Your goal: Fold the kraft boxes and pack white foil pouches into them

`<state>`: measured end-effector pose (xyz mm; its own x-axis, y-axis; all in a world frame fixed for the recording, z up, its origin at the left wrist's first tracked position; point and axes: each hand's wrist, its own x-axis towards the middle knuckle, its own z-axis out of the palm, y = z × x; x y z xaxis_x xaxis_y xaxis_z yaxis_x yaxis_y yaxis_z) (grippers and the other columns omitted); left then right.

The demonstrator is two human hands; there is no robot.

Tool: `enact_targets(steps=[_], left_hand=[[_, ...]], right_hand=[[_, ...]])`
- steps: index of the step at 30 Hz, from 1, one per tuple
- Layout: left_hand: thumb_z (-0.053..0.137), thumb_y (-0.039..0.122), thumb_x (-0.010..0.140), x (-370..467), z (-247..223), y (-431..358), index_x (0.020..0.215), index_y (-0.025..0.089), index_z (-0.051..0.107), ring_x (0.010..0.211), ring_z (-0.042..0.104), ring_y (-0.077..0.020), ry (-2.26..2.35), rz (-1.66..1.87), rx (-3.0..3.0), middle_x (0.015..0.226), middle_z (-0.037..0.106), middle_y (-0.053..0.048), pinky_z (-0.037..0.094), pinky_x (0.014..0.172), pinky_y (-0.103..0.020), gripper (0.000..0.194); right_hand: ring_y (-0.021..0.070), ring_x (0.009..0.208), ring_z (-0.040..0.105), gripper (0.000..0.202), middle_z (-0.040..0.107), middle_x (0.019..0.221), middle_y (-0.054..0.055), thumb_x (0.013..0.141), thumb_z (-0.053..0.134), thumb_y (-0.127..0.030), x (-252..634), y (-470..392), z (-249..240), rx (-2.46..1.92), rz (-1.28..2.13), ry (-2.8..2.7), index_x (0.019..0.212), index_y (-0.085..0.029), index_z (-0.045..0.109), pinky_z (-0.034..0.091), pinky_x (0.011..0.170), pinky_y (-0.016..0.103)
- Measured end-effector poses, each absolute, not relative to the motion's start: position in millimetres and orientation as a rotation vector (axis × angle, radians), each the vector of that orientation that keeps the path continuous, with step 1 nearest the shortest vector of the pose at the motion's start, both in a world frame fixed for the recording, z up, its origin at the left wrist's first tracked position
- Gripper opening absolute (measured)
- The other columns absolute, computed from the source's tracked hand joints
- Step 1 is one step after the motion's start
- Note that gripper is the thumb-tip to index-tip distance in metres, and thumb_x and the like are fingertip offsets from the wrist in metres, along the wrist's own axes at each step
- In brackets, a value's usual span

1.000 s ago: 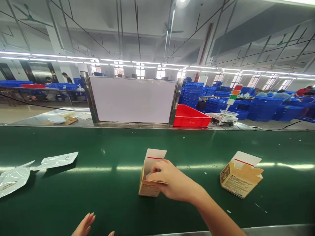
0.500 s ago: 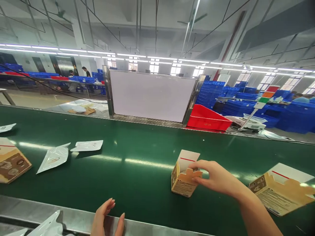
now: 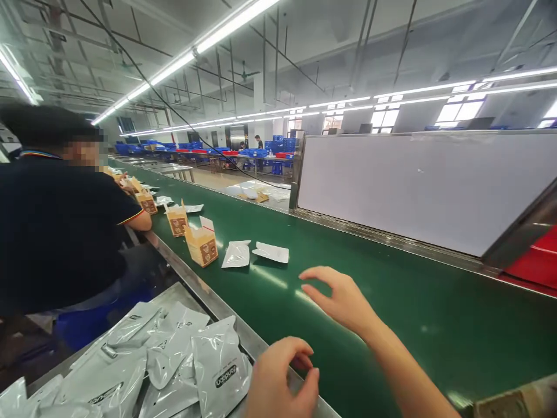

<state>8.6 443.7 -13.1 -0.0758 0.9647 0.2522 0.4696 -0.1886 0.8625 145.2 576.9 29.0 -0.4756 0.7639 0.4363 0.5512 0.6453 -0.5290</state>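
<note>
Our right hand (image 3: 343, 299) hovers open and empty over the green belt (image 3: 391, 313), its fingers (image 3: 311, 273) spread toward two white pouches (image 3: 255, 253) lying mid-belt. Our left hand (image 3: 278, 380), loosely curled and holding nothing, sits at the belt's near edge beside the stacked pouches (image 3: 174, 360).

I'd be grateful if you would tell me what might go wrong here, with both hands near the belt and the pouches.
1. The right hand hovers open above the green conveyor belt, holding nothing; the nearest flat pouches on the belt may travel past before it reaches them.
2. The pile of silver pouches overlaps loosely beside the left hand, so one grab might lift several.
3. The open cardboard box stands near the belt's near edge and might tip.
</note>
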Motion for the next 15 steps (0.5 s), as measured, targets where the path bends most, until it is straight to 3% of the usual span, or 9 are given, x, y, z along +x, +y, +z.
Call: enact_targets(steps=[4,6,9,12,15], left_hand=[[0.053,0.034,0.073,-75,35,459,0.087,0.023,0.058,0.074,0.063,-0.0199,1.890,1.095,1.490,0.075,0.065,0.000,0.049,0.071,-0.034,0.018],[0.060,0.039,0.068,-126,33,478,0.098,0.020,0.052,0.082,0.063,-0.0236,2.062,1.201,1.324,0.086,0.065,-0.004,0.050,0.078,-0.040,0.036],[0.074,0.039,0.058,-190,11,514,0.122,0.016,0.039,0.119,0.050,-0.0323,2.307,1.391,1.097,0.124,0.052,-0.016,0.042,0.098,-0.048,0.077],[0.083,0.032,0.049,-225,-12,554,0.133,0.012,0.027,0.136,0.029,-0.0362,2.358,1.447,1.006,0.141,0.033,-0.025,0.030,0.109,-0.050,0.103],[0.087,0.032,0.045,-235,-25,588,0.136,0.012,0.022,0.138,0.025,-0.0373,2.329,1.484,0.944,0.144,0.027,-0.027,0.029,0.110,-0.050,0.113]], right_hand=[[0.0206,0.111,0.053,0.029,0.059,0.120,0.007,0.089,0.049,-0.027,93,671,-9,-1.238,0.432,-2.205,0.116,-0.019,0.058,0.042,0.097,0.039],[0.0265,0.123,0.044,0.041,0.046,0.135,0.010,0.090,0.053,-0.033,83,708,-30,-1.403,0.421,-2.198,0.129,-0.019,0.048,0.037,0.101,0.049],[0.0359,0.134,0.026,0.063,0.027,0.148,0.012,0.087,0.059,-0.046,76,742,-59,-1.615,0.437,-2.226,0.140,-0.022,0.036,0.025,0.105,0.062],[0.0364,0.134,0.026,0.063,0.031,0.146,0.012,0.085,0.061,-0.049,77,756,-84,-1.702,0.468,-2.299,0.137,-0.021,0.041,0.022,0.106,0.064],[0.0331,0.131,0.031,0.053,0.040,0.140,0.011,0.087,0.059,-0.045,82,753,-99,-1.667,0.410,-2.337,0.131,-0.019,0.047,0.022,0.107,0.061]])
